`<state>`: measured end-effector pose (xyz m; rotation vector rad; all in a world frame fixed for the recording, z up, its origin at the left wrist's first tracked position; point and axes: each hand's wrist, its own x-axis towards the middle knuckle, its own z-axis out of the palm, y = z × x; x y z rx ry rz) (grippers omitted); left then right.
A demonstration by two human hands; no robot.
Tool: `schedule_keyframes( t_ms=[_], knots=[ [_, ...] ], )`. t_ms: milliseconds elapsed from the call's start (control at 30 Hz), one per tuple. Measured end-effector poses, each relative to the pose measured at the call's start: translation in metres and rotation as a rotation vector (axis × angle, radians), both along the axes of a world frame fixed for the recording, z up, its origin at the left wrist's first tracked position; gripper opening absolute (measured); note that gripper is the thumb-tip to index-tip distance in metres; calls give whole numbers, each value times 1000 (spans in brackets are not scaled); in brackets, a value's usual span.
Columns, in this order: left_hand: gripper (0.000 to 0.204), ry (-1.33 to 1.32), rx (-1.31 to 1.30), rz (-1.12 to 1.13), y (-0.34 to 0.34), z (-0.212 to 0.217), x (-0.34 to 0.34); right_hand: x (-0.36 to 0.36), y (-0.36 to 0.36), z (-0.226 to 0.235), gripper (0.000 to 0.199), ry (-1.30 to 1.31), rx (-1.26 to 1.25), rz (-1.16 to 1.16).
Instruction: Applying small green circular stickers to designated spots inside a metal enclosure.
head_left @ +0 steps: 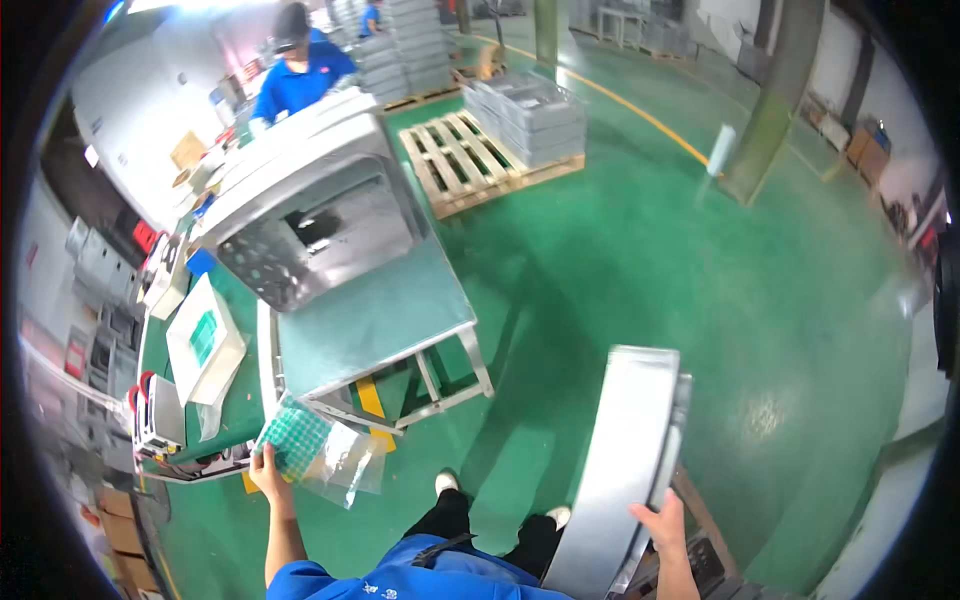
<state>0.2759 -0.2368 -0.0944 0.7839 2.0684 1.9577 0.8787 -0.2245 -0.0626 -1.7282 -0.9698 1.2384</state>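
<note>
My left hand (268,474) is closed on the edge of a sheet of round green stickers (297,438). A clear plastic film (346,462) hangs from the sheet's right side. To my right, a long silver sheet-metal panel (617,455) with folded edges slants up beside my body. My right hand (663,522) grips the panel's right edge, thumb towards its face and fingers partly hidden. Ahead on the left, a large metal housing (325,225) with an open cavity rests on a green-topped table (385,315).
On the left bench, a white tray (235,345) holds green sheets, near a white holder (160,412) with red-handled tools. A person in blue (300,85) stands behind the housing. Further off, a wooden pallet (440,165) bears grey stacked parts (530,115). A pillar (775,110) rises at right.
</note>
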Motion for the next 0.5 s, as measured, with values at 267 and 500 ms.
schedule_keyframes(
  t_ms=[267,500],
  knots=[
    [10,168,240,335,-76,74,-132,-266,125,102,50,-597,447,916],
    [6,76,583,261,-60,125,-171,-393,175,46,39,-848,801,1480]
  ],
)
